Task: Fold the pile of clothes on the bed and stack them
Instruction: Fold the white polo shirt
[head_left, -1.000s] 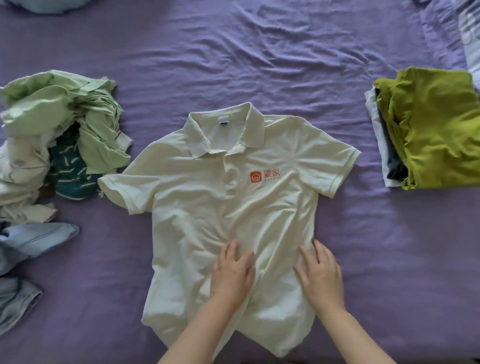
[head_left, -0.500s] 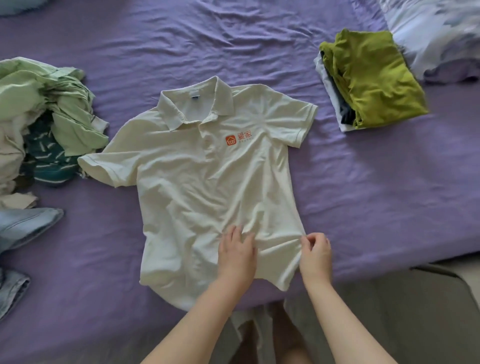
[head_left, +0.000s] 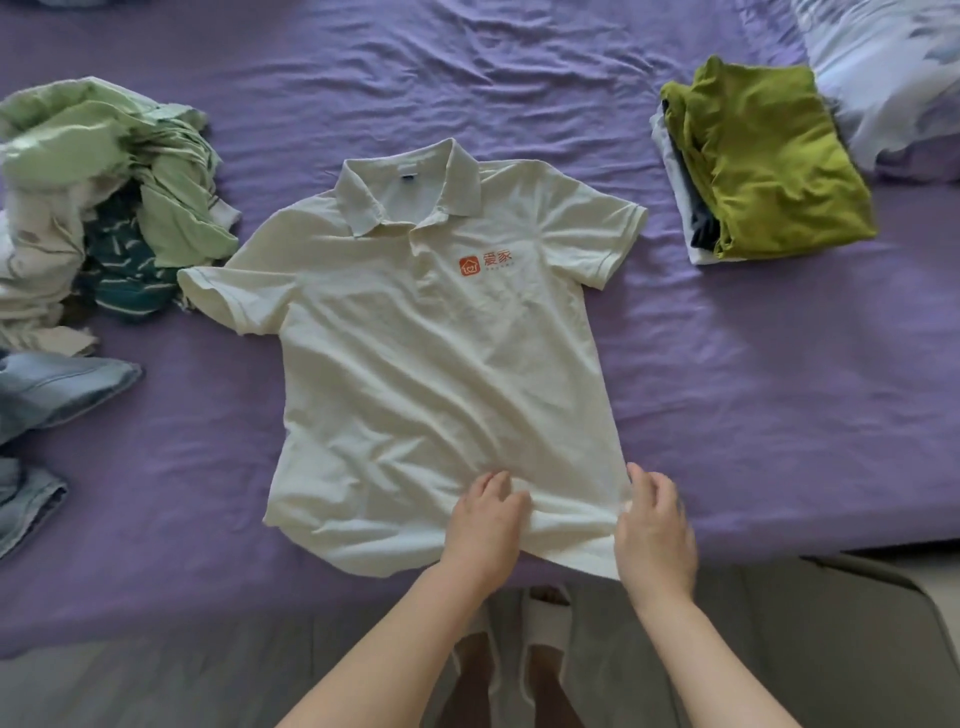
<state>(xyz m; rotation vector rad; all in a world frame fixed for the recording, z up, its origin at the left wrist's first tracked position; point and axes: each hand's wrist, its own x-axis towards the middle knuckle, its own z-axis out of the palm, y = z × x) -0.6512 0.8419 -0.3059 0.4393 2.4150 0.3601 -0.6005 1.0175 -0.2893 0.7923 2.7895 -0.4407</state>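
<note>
Below, both hands (head_left: 485, 525) (head_left: 654, 530) pinching polo shirt (head_left: 431, 374) hem

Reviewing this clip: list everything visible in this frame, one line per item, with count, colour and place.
cream short-sleeved polo shirt: one, orange chest logo, spread flat face up mid-bed, collar away from the person
unfolded heap of clothes: one pile, pale green, white, dark teal, left of the shirt
light blue denim garment: one, crumpled, left edge
folded stack of clothes: one, olive green on top, white and dark layers beneath, right of the shirt
purple bedsheet: one, wrinkled, under everything
pale patterned pillow: one, top right corner
left hand: on the shirt's hem, fingers curled into the fabric
right hand: at the hem's right corner
</note>
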